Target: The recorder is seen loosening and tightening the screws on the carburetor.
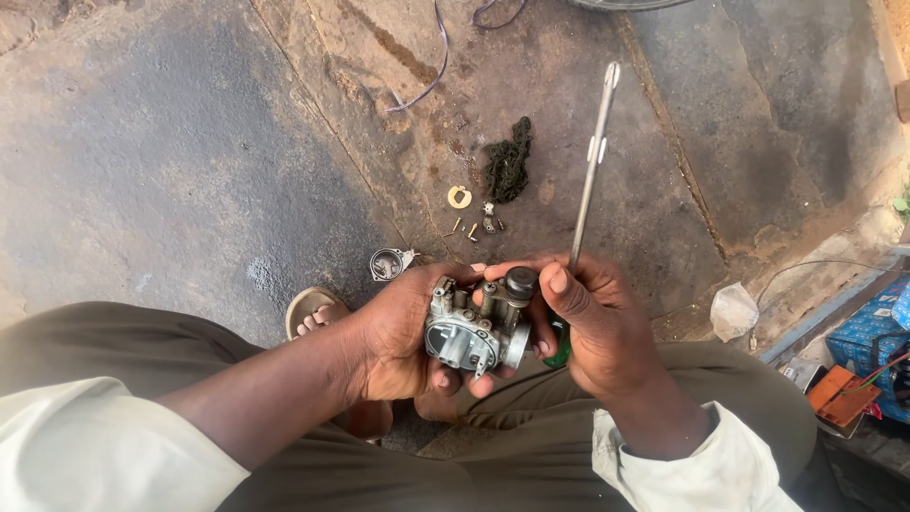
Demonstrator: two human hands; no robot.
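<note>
At frame centre, the left hand [398, 332] grips a metal carburetor [477, 325]. The right hand [597, 327] is closed around a screwdriver [590, 161], shaft pointing to upper frame. Small parts [474, 226] lie on the floor [190, 161].

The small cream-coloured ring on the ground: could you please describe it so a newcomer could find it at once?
Start at the dark heap of chain lying on the concrete ahead of the hands. Just left of it sits the ring, with tiny screws scattered below. It alone is pale, round and open-centred.
</note>
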